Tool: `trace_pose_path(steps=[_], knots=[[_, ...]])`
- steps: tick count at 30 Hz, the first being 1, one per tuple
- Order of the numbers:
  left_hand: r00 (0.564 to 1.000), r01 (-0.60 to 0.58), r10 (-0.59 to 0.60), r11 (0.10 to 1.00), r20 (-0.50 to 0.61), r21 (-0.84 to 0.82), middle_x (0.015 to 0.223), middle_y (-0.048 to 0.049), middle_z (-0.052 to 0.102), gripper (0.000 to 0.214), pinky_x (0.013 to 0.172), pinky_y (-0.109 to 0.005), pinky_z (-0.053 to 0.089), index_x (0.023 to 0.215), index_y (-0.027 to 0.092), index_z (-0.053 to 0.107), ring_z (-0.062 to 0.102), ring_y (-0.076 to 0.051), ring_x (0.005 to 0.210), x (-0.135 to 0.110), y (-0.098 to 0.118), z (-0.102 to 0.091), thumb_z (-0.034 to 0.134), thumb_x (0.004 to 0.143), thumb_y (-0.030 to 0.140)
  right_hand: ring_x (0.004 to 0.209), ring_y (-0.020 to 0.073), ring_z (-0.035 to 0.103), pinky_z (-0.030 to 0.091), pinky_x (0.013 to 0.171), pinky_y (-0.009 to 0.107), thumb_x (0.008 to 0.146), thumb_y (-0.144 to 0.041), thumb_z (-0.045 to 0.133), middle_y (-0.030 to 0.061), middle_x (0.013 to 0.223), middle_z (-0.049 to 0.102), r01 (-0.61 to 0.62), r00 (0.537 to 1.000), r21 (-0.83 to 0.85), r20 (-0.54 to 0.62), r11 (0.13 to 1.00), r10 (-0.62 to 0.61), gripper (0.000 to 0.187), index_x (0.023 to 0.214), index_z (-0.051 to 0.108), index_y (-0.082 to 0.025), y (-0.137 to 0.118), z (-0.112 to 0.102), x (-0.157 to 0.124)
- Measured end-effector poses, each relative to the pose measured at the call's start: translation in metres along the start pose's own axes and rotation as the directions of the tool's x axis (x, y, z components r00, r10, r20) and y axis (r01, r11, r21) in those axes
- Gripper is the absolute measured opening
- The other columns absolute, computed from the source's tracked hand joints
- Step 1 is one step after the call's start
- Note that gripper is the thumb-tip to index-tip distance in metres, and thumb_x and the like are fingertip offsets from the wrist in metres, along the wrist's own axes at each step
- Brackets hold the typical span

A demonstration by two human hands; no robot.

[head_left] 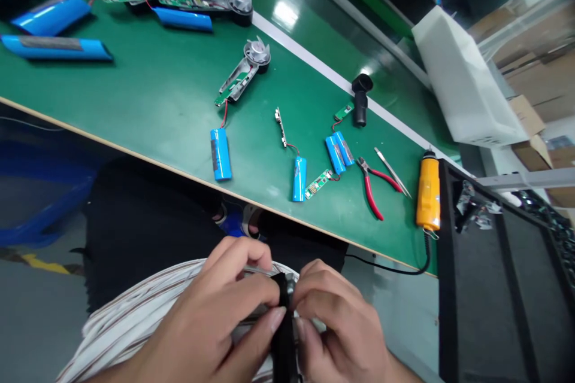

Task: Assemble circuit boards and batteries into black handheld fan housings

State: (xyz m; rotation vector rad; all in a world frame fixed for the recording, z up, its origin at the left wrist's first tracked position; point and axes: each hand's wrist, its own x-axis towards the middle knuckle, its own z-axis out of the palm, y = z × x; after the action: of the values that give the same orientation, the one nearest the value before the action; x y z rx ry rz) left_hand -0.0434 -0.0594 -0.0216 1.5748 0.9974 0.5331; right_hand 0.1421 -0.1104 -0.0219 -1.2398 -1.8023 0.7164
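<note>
Close to my body, in front of the table edge, a slim black plastic part [284, 350] is held between both hands. My left hand [220, 305] pinches its upper end from the left with thumb and index finger. From the right, the bent fingers and thumb of my right hand [339, 317] press against the same part. A small grey piece shows at its top between the fingertips; its kind is unclear. The lower portion of the black part runs out of the bottom of the view.
On the green table [157, 90] lie a fan assembly [242, 75], blue battery cells [299, 179], a circuit board [318, 184], a black housing [360, 99], red-handled cutters [371, 188], tweezers [390, 170] and an orange electric screwdriver [428, 191]. A black tray [444, 287] stands right.
</note>
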Motion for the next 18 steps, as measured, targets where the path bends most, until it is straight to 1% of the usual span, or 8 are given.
trace_pose_path(steps=[2,4,6,7,10,13,15,18], knots=[[0.984,0.156,-0.153,0.987,0.087,-0.039,0.075,0.0022,0.058,0.024,0.068,-0.027,0.045,0.078,0.025,0.064,0.057,-0.016,0.071,-0.002,-0.001,-0.002,0.051,0.093,0.038,0.067,0.0172,0.057,0.055,0.062,0.032,0.085,0.000,0.049,0.0054,0.078,0.065,0.038,0.999,-0.034,0.012,0.999,-0.037,0.025,0.098,0.059,-0.019,-0.001,0.002,0.001],[0.926,0.349,-0.317,0.926,0.204,-0.146,0.065,0.0062,0.053,0.020,0.058,-0.025,0.041,0.090,0.026,0.062,0.051,-0.015,0.060,-0.006,-0.005,-0.001,0.054,0.089,0.045,0.066,0.0166,0.057,0.056,0.061,0.031,0.086,0.000,0.049,0.0050,0.077,0.066,0.076,0.996,-0.103,0.053,0.992,-0.071,0.022,0.093,0.059,-0.018,-0.002,0.005,0.002],[0.880,0.452,-0.375,0.851,0.293,-0.266,0.065,0.0080,0.054,0.028,0.056,-0.023,0.041,0.109,0.028,0.059,0.053,-0.015,0.060,-0.011,-0.012,0.002,0.057,0.084,0.041,0.064,0.0158,0.057,0.055,0.059,0.029,0.087,0.001,0.050,0.0043,0.073,0.067,0.118,0.991,-0.170,0.081,0.978,-0.105,0.022,0.086,0.059,-0.018,-0.004,0.006,0.004],[0.877,0.455,-0.356,0.833,0.323,-0.316,0.067,0.0080,0.056,0.037,0.058,-0.023,0.044,0.119,0.030,0.056,0.056,-0.015,0.062,-0.013,-0.016,0.004,0.057,0.083,0.037,0.062,0.0152,0.057,0.054,0.058,0.029,0.086,0.003,0.051,0.0038,0.072,0.067,0.135,0.989,-0.188,0.084,0.973,-0.121,0.023,0.083,0.059,-0.018,-0.005,0.006,0.005],[0.931,0.324,-0.215,0.857,0.295,-0.400,0.073,0.0072,0.062,0.050,0.061,-0.023,0.050,0.131,0.035,0.050,0.062,-0.016,0.066,-0.013,-0.024,0.006,0.057,0.082,0.025,0.061,0.0140,0.058,0.054,0.058,0.028,0.083,0.006,0.053,0.0036,0.074,0.070,0.150,0.989,-0.185,0.034,0.971,-0.146,0.024,0.081,0.058,-0.018,-0.007,0.005,0.012],[0.998,0.048,-0.034,0.946,0.052,-0.322,0.079,0.0063,0.067,0.037,0.064,-0.022,0.054,0.120,0.039,0.060,0.065,-0.015,0.068,-0.002,-0.019,0.000,0.055,0.087,0.022,0.064,0.0162,0.059,0.055,0.059,0.031,0.085,0.000,0.052,0.0054,0.076,0.069,0.168,0.984,-0.165,-0.025,0.972,-0.174,0.020,0.088,0.059,-0.018,-0.005,0.002,0.027],[0.991,-0.115,0.100,0.978,-0.089,-0.176,0.086,0.0056,0.071,0.029,0.069,-0.020,0.056,0.110,0.037,0.066,0.068,-0.014,0.073,0.011,-0.011,-0.007,0.054,0.090,0.019,0.066,0.0173,0.057,0.055,0.059,0.032,0.086,-0.002,0.050,0.0055,0.076,0.066,0.185,0.978,-0.167,-0.069,0.968,-0.199,0.020,0.094,0.059,-0.019,-0.001,0.003,0.042],[0.957,-0.228,0.225,0.974,-0.183,0.010,0.093,0.0040,0.073,0.022,0.075,-0.016,0.057,0.102,0.031,0.068,0.071,-0.012,0.080,0.032,-0.002,-0.017,0.056,0.092,0.017,0.067,0.0168,0.057,0.053,0.061,0.032,0.087,-0.001,0.050,0.0043,0.077,0.064,0.194,0.964,-0.144,-0.155,0.970,-0.216,0.023,0.098,0.057,-0.020,0.010,0.009,0.064]])
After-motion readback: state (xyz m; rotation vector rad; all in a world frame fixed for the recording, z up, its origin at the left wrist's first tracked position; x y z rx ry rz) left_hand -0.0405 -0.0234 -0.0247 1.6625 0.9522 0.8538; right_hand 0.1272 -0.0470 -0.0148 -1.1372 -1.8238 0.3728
